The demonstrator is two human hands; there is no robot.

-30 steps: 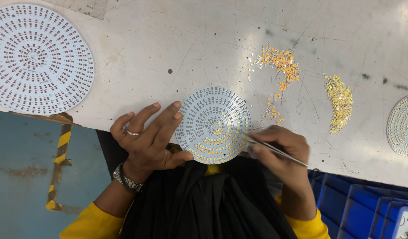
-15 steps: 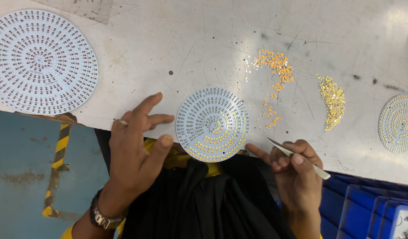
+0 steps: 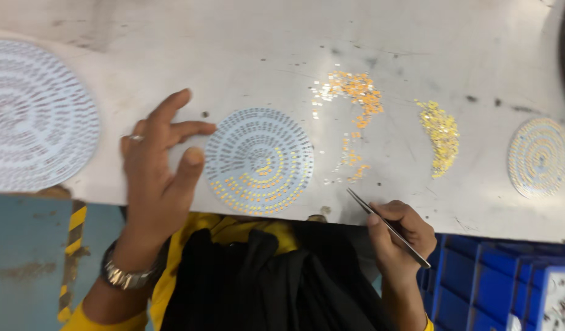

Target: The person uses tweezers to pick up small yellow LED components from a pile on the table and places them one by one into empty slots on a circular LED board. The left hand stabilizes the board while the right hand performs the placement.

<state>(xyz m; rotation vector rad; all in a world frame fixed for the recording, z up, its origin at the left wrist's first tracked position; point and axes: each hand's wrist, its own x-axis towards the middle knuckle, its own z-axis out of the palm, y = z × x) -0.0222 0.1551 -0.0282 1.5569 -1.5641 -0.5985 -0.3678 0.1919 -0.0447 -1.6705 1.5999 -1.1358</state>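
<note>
A small round white circuit board [image 3: 259,160] lies near the table's front edge, its lower part dotted with yellow chips. My left hand [image 3: 158,173] rests flat on the table, fingers spread, thumb and index fingertip touching the board's left rim. My right hand [image 3: 400,238] is at the table's front edge, to the right of the board, and pinches thin metal tweezers [image 3: 386,226] whose tip points up-left toward the board. Loose orange chips [image 3: 355,92] and yellow chips [image 3: 442,135] lie in small heaps beyond.
A large round board [image 3: 37,116] lies at the far left of the grey table [image 3: 246,49]. Another small board [image 3: 538,157] sits at the right. Blue plastic bins [image 3: 509,282] stand below the table's right edge. A yellow-black striped post [image 3: 71,257] stands lower left.
My left hand has slid from the board's lower left to flat beside its left rim. My right hand with the tweezers has drawn back off the board to the table edge.
</note>
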